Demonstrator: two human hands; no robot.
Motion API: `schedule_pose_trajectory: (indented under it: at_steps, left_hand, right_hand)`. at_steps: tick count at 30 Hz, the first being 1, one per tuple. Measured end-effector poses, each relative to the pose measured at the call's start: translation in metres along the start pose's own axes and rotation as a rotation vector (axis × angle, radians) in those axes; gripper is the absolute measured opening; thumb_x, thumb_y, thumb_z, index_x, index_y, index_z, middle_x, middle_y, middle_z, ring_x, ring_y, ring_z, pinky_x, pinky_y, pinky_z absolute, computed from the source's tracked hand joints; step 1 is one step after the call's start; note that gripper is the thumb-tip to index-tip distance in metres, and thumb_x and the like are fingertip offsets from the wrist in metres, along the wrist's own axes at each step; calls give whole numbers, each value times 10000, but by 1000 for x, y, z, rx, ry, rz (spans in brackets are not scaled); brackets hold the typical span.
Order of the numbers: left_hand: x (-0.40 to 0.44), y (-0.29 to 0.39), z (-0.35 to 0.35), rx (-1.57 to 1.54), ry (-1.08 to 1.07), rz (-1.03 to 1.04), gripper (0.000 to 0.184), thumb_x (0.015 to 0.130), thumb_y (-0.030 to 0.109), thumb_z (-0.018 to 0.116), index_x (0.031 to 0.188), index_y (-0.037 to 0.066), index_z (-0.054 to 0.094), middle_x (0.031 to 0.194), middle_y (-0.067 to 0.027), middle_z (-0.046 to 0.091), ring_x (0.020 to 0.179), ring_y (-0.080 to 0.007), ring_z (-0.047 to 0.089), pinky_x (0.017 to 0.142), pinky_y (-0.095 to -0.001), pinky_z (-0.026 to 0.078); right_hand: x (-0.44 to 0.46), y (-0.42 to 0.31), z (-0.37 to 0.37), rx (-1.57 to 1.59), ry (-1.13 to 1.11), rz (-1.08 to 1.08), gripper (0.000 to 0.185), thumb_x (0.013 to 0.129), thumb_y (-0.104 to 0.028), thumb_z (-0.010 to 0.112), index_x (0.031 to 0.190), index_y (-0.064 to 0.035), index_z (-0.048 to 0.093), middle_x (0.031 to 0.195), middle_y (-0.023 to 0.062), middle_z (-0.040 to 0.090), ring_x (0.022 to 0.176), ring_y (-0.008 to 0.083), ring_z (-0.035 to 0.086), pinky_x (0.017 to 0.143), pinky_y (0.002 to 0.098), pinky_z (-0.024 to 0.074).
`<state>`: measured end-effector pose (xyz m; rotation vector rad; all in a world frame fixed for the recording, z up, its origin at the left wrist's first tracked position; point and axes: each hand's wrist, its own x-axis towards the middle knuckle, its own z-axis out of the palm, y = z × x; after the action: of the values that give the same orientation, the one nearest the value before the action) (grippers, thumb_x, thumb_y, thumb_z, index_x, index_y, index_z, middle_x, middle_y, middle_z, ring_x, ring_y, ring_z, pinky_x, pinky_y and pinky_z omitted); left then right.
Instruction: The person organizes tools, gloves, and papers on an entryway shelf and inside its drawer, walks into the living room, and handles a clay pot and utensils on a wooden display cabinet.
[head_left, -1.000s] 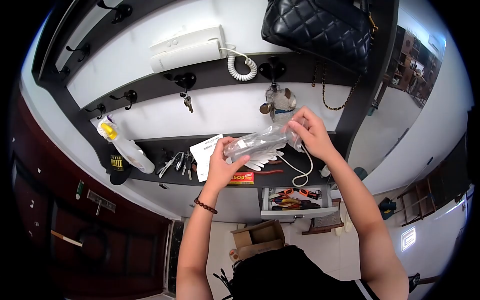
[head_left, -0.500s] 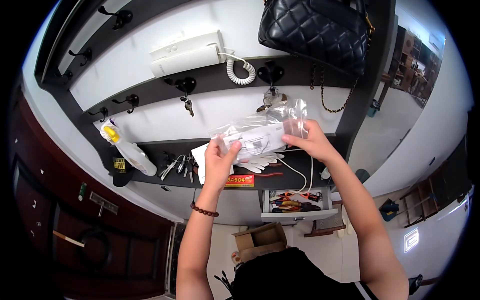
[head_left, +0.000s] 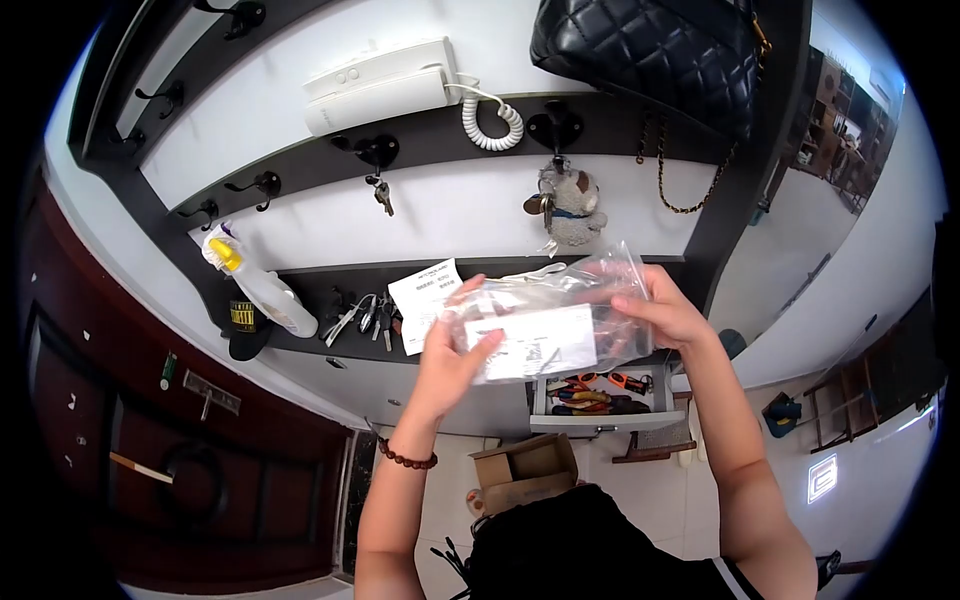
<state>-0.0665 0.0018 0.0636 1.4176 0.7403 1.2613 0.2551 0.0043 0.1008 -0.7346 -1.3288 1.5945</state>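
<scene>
Both my hands hold a clear plastic bag (head_left: pixel 625 335) with a white printed slip (head_left: pixel 560 340) in or against it. My left hand (head_left: pixel 455 350) grips its left side, thumb over the slip. At the upper right edge, my right hand (head_left: pixel 665 308) pinches the plastic. The bag hangs in front of the dark shelf and hides part of it. A white printed paper (head_left: pixel 425 290) lies on the shelf behind my left hand. Below the bag, a drawer (head_left: pixel 580 422) stands pulled out with several hand tools (head_left: pixel 600 400) inside.
Bunched keys (head_left: pixel 375 318), a spray bottle (head_left: pixel 270 295) and a black cap (head_left: pixel 246 328) sit along the shelf. Above hang a grey plush toy (head_left: pixel 572 207), more keys (head_left: pixel 383 195), an intercom handset (head_left: pixel 375 100) and a black quilted handbag (head_left: pixel 650 60). A cardboard box (head_left: pixel 525 472) is on the floor.
The bag has come down and toward me, held in both hands. It now covers the gloves and red-yellow packet on the shelf, while the plush toy has come into sight.
</scene>
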Motion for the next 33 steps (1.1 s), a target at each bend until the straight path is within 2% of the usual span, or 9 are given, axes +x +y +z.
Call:
schedule_pose_trajectory:
  at_steps: [3,8,11,13,19,25,28,30,33]
  left_hand:
    - [-7,-7,17,-3,-148,-62,740,986,-43,783,1645,16,450,1430,-138,665,1344,-190,614,1139,-340,522]
    - [-5,-27,19,-110,-102,-294,322,1052,18,722,1357,-72,670,1192,-193,764,896,-269,797,607,-416,705]
    - [-2,-57,8,-228,-182,-391,272,1100,20,627,1348,-80,677,1211,-205,761,939,-290,800,655,-424,712]
    - [-5,-66,14,-209,-198,-395,247,1095,-29,568,1276,-76,729,1219,-213,762,958,-316,801,675,-461,718]
    - [-5,-87,28,302,-605,-110,244,1011,-69,651,1174,13,812,1232,-133,772,1298,-259,683,1048,-394,584]
    - [-15,-121,57,401,-549,-338,267,961,63,799,1226,99,806,1313,-77,745,1204,-237,715,896,-338,564]
    - [-25,-139,65,699,-511,-84,248,961,108,820,1208,89,808,1312,-114,736,1085,-296,741,912,-371,572]
    - [-40,-135,77,1076,-369,353,277,931,142,835,1195,68,800,1303,-116,732,1100,-322,721,913,-412,574]
    - [-52,-101,86,1108,-283,531,294,910,162,843,1172,39,791,1246,-89,764,1162,-315,710,947,-441,580]
  right_hand:
    - [-2,30,-8,-158,38,-50,477,1041,-117,770,1463,66,648,1252,203,787,918,186,797,760,305,660]
    - [-28,38,-24,-112,119,-13,252,1049,-28,712,1274,72,770,1130,180,814,878,172,789,734,300,650]
    - [-51,33,-38,-120,122,117,188,1012,65,658,1112,78,817,1143,201,820,821,213,807,657,329,657]
    - [-62,42,-49,-157,96,-57,230,930,141,615,964,70,830,1202,222,816,775,260,817,580,351,651]
    - [-114,65,-75,-736,65,-128,324,763,169,551,932,50,801,1238,152,831,1022,276,816,907,356,618]
    - [-134,121,-82,-1044,124,-32,293,806,156,552,962,49,777,1255,184,798,1042,383,786,943,415,624]
    - [-137,164,-82,-1242,140,-27,299,859,89,566,1087,67,759,1332,207,753,1171,409,733,1049,453,589]
    - [-129,161,-66,-1526,55,116,361,909,-21,587,1219,67,750,1370,224,730,1277,394,685,1140,472,534]
    - [-127,162,-60,-1573,106,61,352,895,-46,609,1196,52,763,1338,223,738,1263,382,692,1141,478,525]
